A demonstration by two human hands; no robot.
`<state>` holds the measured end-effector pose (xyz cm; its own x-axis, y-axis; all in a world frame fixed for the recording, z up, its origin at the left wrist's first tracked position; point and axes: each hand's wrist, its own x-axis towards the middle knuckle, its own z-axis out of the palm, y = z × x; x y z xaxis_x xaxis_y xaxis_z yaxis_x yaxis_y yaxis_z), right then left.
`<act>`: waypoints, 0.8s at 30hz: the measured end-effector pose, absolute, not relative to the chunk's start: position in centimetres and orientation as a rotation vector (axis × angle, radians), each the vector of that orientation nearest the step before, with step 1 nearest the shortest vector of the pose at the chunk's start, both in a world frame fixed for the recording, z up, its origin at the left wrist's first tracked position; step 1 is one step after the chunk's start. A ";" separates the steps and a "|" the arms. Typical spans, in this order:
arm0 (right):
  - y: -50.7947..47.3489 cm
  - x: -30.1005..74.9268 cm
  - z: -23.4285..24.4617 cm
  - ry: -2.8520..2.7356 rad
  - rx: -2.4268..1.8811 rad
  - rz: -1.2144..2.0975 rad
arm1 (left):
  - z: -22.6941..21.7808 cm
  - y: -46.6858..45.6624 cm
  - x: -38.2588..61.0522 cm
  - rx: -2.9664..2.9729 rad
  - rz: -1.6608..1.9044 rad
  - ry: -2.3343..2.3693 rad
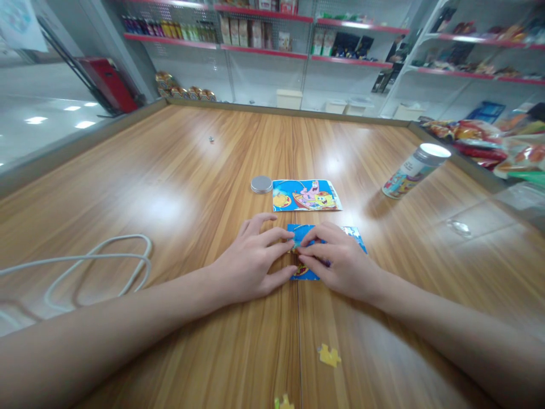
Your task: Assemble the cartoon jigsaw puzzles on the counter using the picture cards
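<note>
Nearest to where I stood, a yellow-green puzzle pce (284,403) lay half cut off by the view's bottom edge; a bit beyond it, a yellow pce (329,355) lay loose on the wood-grain tbl (204,193), right of the long seam. Past that, btwn the two hands, was the part-built puzzle (305,230), flat on the tbl, mostly blue, w/ a paler bit at its upper right corner. L hand (255,255) was open, palm down, fingers spread, index lifted clear, other tips and thumb at the puzzle's left edge. R hand (340,261) lay over the middle of it, thumb and fingers bunched nr the L fingertips; couldn't tell if a pce was pinched there, as the fingers hid it

Just behind the puzzle lay a pic card (306,195), blue w/ pink and yellow cartoon figures in a boat, and right beside its left edge a round metal lid (261,184). Farther right stood a printed canister (411,173), white on top, and nr it a crumpled clear wrapper (460,227). Off left, a pale cable (145,258) looped over the tbl. At the back, shelves w/ red edges (266,51) held bottles (170,29) and pkts
</note>
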<state>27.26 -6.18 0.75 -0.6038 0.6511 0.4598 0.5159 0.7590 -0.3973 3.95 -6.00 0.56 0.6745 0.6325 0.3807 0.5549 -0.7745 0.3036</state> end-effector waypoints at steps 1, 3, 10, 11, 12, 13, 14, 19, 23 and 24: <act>-6.3 27.2 0.8 -2.366 -0.874 0.302 | 0.5 -6.0 3.9 2.728 0.701 0.974; -6.4 27.3 0.9 -2.393 -0.877 0.310 | 0.5 -5.9 3.9 2.736 0.688 0.972; -6.0 28.0 1.3 -2.200 -0.895 0.236 | 0.6 -5.9 3.9 2.712 0.704 0.960; -6.0 28.1 1.5 -2.172 -0.891 0.233 | 0.7 -5.9 3.8 2.707 0.724 0.950; -6.2 28.3 1.9 -2.175 -0.880 0.247 | 0.8 -5.9 3.8 2.701 0.757 0.939; -6.4 28.4 2.4 -2.210 -0.855 0.284 | 0.9 -5.8 3.7 2.690 0.801 0.930; -6.7 28.6 3.0 -2.284 -0.821 0.345 | 1.0 -5.8 3.7 2.678 0.844 0.919; -8.9 29.2 6.2 -2.831 -0.620 0.728 | 1.6 -5.5 3.0 2.656 0.903 0.810; -9.9 28.9 6.9 -3.052 -0.477 0.719 | 2.7 -6.8 3.2 2.666 0.827 0.464; -10.1 28.8 6.8 -3.070 -0.457 0.685 | 3.0 -7.6 3.4 2.680 0.700 0.264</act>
<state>28.80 -10.08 6.78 -0.9580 0.2695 -0.0979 0.2856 0.8659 -0.4107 3.40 -7.58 2.98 0.8601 0.2651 0.4358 0.0882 -0.9187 0.3849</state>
